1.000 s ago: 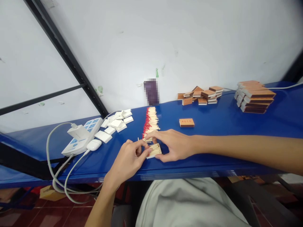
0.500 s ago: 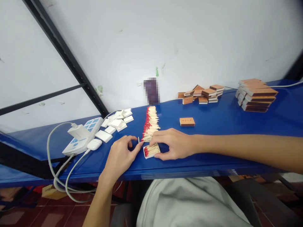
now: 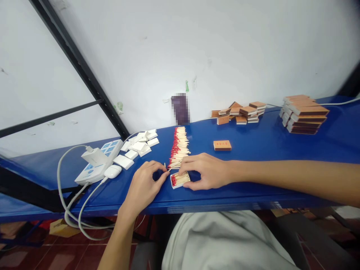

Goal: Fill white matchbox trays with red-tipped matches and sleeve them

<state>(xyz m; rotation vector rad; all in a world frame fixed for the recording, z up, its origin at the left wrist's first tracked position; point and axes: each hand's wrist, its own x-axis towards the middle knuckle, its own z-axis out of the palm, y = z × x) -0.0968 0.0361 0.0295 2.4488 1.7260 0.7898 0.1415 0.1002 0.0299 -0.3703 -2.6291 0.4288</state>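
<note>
My right hand [image 3: 204, 171] grips a small white matchbox tray [image 3: 173, 185] by its right end, thumb on the near side and fingers on the far side. Red-headed matches [image 3: 177, 180] lie in the tray, heads to the left. Just left of it, my left hand [image 3: 147, 182] is closed in a pinch, thumb and index fingertips nearly meeting on a match [image 3: 165, 165] whose pale end sticks up by the index finger. Beyond both hands stretches a long row of loose matches [image 3: 180, 144], red heads on the left, partly covered by my right fingers.
White trays [image 3: 137, 145] lie heaped at left, beside a power strip [image 3: 97, 165] with cables. One orange matchbox [image 3: 222, 145] lies right of the match row. Behind it is a loose heap of matchboxes [image 3: 239, 111]; a neat stack [image 3: 305, 114] stands far right. A wall backs the blue shelf [image 3: 253, 138].
My left index finger has come down toward the thumb, narrowing the gap between their tips. My right hand stays in place on the tray.
</note>
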